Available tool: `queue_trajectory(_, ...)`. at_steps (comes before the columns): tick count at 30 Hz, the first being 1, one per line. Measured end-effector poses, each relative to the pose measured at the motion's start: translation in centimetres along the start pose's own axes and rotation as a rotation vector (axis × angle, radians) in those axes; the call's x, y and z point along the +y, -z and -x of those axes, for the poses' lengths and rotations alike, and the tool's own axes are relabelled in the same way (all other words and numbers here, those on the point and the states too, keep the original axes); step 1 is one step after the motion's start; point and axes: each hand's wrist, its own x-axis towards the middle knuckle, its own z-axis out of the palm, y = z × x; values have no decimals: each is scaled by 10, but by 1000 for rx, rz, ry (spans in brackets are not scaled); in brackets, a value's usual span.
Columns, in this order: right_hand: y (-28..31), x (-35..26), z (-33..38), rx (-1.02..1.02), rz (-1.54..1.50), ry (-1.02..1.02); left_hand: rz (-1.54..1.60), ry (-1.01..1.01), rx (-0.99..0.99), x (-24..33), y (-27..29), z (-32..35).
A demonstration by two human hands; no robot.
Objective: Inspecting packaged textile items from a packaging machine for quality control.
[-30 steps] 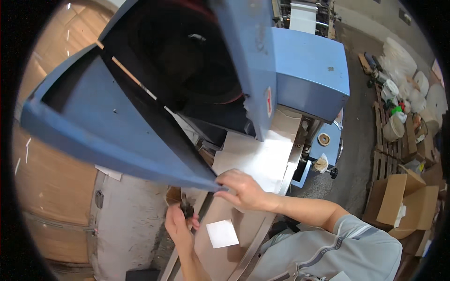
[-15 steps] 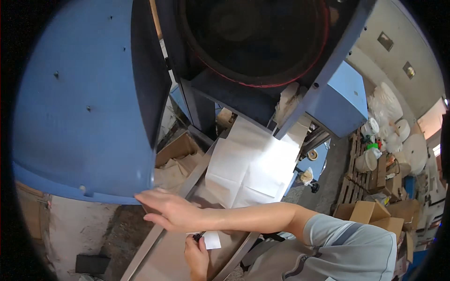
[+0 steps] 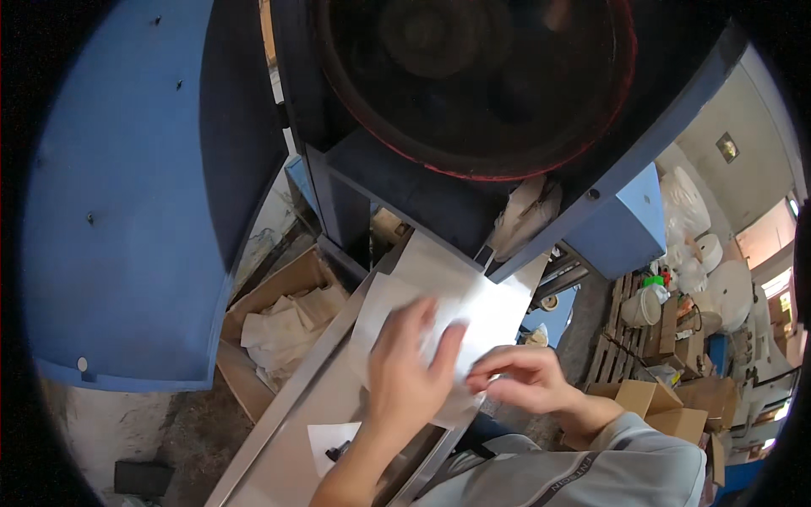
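Large white paper sheets (image 3: 380,317) lie on the flat metal table (image 3: 287,465) under the machine. Over them my left hand (image 3: 410,359) is open, thumb and fingers spread, holding nothing. To its right, near the sheets' right edge, my right hand (image 3: 528,380) has its fingers curled toward the thumb in a pinch; what lies between them, if anything, cannot be made out. Beside my left forearm, a small dark object (image 3: 338,452) rests against a small white piece of paper (image 3: 321,439) on the table; my forearm hides part of it.
A large dark wheel with a red rim (image 3: 473,173) sits in the blue machine frame (image 3: 625,152) above. The blue door (image 3: 127,211) hangs open at left. Below it stands a cardboard box (image 3: 241,359) of crumpled paper. Cartons (image 3: 659,410) and a wooden pallet (image 3: 612,329) are at right.
My right hand has left the blue door's edge and come back right, over the sheets. My left hand has let go of the small dark object and moved up. The view has shifted.
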Motion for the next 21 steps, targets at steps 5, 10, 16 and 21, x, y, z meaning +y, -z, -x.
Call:
queue_trajectory(5,30,8,47,249,-66,-136,-22,-294,84,6,-83,-93)
queue_trajectory(10,39,18,63,308,-49,-239,23,-290,-72,5,-103,-118)
queue_trajectory(16,39,28,62,280,-40,-286,-88,-311,-116,-1,-107,-122)
queue_trajectory(21,32,30,60,256,-51,-311,20,-450,80,-12,-111,-113)
